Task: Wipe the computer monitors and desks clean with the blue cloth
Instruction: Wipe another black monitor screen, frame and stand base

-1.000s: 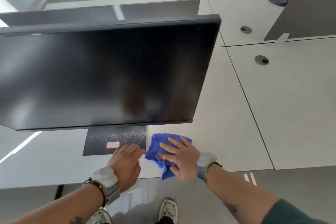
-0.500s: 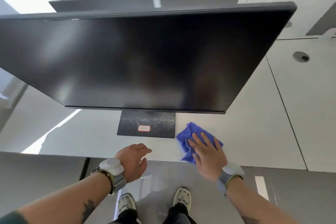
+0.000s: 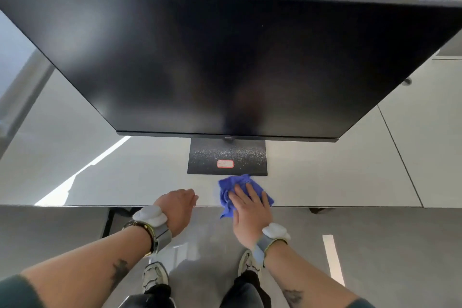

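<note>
The right hand [image 3: 251, 210], fingers flat on the blue cloth [image 3: 243, 191], has swept leftward along the table [image 3: 325, 177] edge below the monitor [image 3: 225, 57], so desk wiping continues; left hand [image 3: 177, 207] open, empty.

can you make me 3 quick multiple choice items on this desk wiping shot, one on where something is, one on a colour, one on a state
1. Where is the blue cloth?
A. on the desk in front of the monitor base
B. draped over the top of the monitor
C. on the floor

2. What colour is the border of the label on the base?
A. green
B. red
C. yellow

3. What is the left hand doing?
A. gripping the monitor
B. pressing the cloth
C. at the desk edge, holding nothing

Answers: 1 A, the cloth lies flat under the right hand, just in front of the base. 2 B, a red outline rings the pale label. 3 C, it is empty and apart from the cloth.
</note>
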Available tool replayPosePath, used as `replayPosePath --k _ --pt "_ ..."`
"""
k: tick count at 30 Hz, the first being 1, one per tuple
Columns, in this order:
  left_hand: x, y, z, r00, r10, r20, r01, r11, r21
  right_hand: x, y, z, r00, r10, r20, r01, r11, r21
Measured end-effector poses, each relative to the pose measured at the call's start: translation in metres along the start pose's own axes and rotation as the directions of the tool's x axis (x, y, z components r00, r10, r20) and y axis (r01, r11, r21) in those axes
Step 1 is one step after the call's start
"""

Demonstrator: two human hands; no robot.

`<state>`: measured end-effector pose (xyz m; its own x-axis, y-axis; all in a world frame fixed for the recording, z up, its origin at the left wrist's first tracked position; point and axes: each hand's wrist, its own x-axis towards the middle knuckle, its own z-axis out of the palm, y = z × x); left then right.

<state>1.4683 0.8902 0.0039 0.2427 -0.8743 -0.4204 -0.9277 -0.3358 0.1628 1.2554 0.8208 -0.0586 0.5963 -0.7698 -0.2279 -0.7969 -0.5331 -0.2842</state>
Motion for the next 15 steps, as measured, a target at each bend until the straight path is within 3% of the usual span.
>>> replayPosePath --k 2,4,6,7,8,9,10,12,13,15 --pt "-0.005 -0.034 -0.001 1.0 0.018 0.021 -0.016 0.997 -0.078 0.005 -0.024 0.002 0.999 -0.043 -0.001 0.043 0.998 -0.039" --pt "-0.004 -0.056 0.001 0.998 0.065 -0.001 -0.065 0.99 -0.126 0.009 0.002 -0.006 0.978 0.21 -0.003 -0.21 0.978 0.006" --pt "-0.006 -0.09 0.001 0.99 0.133 -0.044 -0.139 0.975 -0.171 0.005 0.01 -0.011 0.882 0.459 -0.104 -0.456 0.889 0.045" --pt "-0.009 -0.108 0.001 0.986 0.155 -0.061 -0.164 0.968 -0.188 0.008 -0.007 -0.01 0.855 0.511 -0.085 -0.508 0.859 0.062" --pt "-0.011 -0.122 -0.002 0.983 0.171 -0.06 -0.18 0.965 -0.193 0.014 -0.036 -0.005 0.867 0.498 -0.026 -0.497 0.866 0.056" --pt "-0.01 -0.123 -0.004 0.98 0.192 -0.053 -0.198 0.964 -0.175 0.019 -0.064 0.001 0.918 0.397 -0.014 -0.396 0.917 0.056" --pt "-0.015 -0.14 -0.008 0.978 0.206 -0.023 -0.207 0.968 -0.14 0.026 -0.113 0.015 0.969 0.247 0.008 -0.247 0.967 0.054" --pt "-0.025 -0.171 -0.012 0.976 0.215 -0.023 -0.216 0.972 -0.094 0.032 -0.192 0.038 0.995 -0.033 0.09 0.03 0.999 0.032" --pt "-0.03 -0.184 -0.013 0.975 0.221 -0.039 -0.223 0.971 -0.084 0.031 -0.207 0.04 0.988 -0.105 0.117 0.102 0.994 0.026" --pt "-0.042 -0.208 -0.013 0.974 0.199 -0.108 -0.206 0.976 -0.064 0.035 -0.196 0.036 0.987 -0.116 0.107 0.116 0.993 0.004"
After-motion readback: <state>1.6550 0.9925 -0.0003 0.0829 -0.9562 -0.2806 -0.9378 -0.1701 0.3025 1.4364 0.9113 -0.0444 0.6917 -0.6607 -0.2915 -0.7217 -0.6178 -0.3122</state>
